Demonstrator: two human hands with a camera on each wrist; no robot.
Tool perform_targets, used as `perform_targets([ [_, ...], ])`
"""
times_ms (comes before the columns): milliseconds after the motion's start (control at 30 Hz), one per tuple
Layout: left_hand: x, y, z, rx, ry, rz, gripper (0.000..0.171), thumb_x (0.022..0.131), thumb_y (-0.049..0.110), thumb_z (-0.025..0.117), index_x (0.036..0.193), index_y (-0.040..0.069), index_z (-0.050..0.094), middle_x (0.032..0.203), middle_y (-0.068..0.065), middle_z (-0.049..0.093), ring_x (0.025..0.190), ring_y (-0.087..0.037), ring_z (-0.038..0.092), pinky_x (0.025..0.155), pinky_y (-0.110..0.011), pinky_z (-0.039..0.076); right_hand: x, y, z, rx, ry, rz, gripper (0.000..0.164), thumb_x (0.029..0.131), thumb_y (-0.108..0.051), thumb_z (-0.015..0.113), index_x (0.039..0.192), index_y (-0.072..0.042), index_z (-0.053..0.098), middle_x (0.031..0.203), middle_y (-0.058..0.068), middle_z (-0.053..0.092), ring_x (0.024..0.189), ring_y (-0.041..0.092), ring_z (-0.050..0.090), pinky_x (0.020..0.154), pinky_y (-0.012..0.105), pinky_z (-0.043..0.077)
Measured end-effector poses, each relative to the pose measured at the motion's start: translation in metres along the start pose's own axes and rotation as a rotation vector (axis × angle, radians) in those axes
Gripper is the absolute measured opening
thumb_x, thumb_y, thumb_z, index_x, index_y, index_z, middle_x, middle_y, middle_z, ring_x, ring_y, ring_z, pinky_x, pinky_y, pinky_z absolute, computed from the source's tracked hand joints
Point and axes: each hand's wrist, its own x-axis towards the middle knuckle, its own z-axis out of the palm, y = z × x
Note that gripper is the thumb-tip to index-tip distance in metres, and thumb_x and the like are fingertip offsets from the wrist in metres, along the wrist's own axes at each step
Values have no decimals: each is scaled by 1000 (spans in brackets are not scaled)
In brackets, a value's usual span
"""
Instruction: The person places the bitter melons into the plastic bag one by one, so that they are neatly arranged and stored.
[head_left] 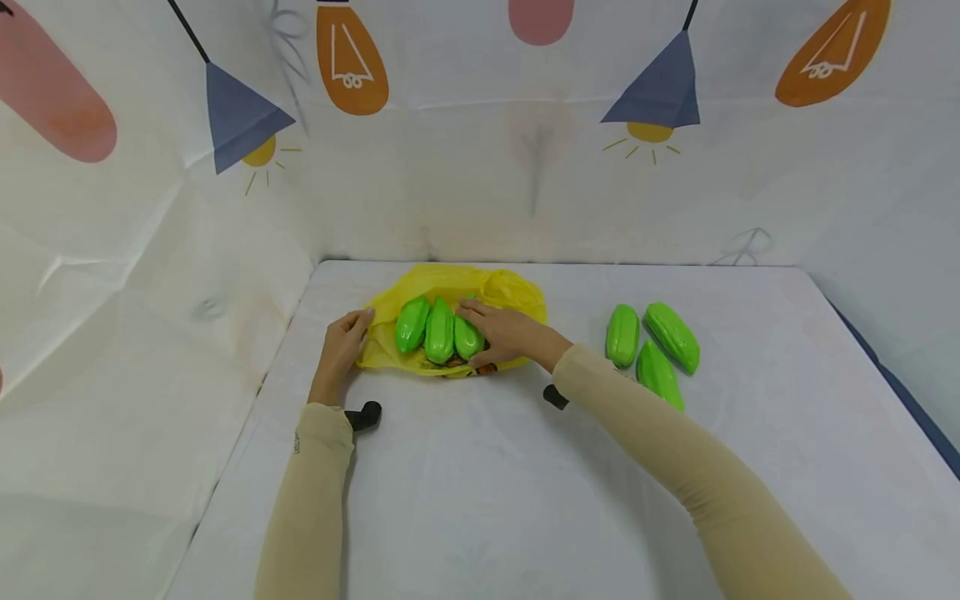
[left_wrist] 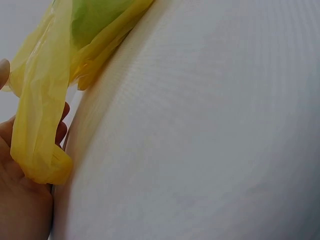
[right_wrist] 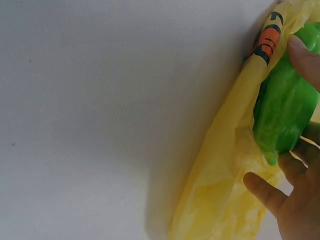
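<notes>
A yellow plastic bag (head_left: 382, 337) lies spread with its mouth turned up, and several glossy green, ribbed, pepper-like vegetables (head_left: 439, 332) sit side by side in it. My left hand (head_left: 345, 340) grips the bag's left edge; a strap of the bag (left_wrist: 40, 110) runs across the palm in the left wrist view. At the right end of the row, my right hand (head_left: 510, 332) holds a green pepper-like vegetable (right_wrist: 285, 102), thumb at one end and fingers at the other. One finger stands out straight from it, over the bag's yellow film.
To the right on the white table (head_left: 465, 492) lie three more green vegetables (head_left: 672, 337), the nearest partly behind the right sleeve (head_left: 660, 442). A patterned cloth wall (head_left: 480, 175) rises behind the table's far edge. Dark wrist pieces (head_left: 365, 416) show at both cuffs.
</notes>
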Motion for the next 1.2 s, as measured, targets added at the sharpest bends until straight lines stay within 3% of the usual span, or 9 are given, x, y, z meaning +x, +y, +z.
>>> perform_targets([
  [333, -2, 1, 1, 0, 5, 3, 77, 93, 68, 45, 139, 6, 54, 139, -14, 51, 124, -28, 43, 109, -44, 35, -3, -1, 4, -37, 19, -17, 97, 92, -56, 60, 159, -14, 4, 166, 4, -1, 149, 30, 22, 114, 45, 36],
  [533, -2, 1, 0, -9, 2, 4, 78, 92, 68, 46, 139, 6, 54, 140, -14, 51, 125, -28, 43, 110, -45, 35, -5, -1, 5, -59, 17, -24, 98, 93, -58, 57, 159, -14, -1, 166, 3, -6, 152, 26, 5, 118, 43, 31],
  [900, -2, 1, 2, -4, 18, 22, 72, 96, 63, 45, 136, 3, 56, 130, -16, 52, 117, -25, 43, 103, -40, 36, -4, -3, 5, -63, 7, -40, 98, 94, -57, 56, 158, -12, -3, 166, 4, -7, 152, 24, 8, 119, 41, 28],
  [1200, -3, 1, 0, -14, 9, 19, 75, 94, 66, 46, 138, 5, 55, 139, -15, 51, 125, -27, 43, 109, -43, 35, -7, -2, 2, -79, 21, -46, 99, 93, -58, 56, 159, -12, -1, 166, 5, -5, 152, 25, 11, 119, 42, 29],
])
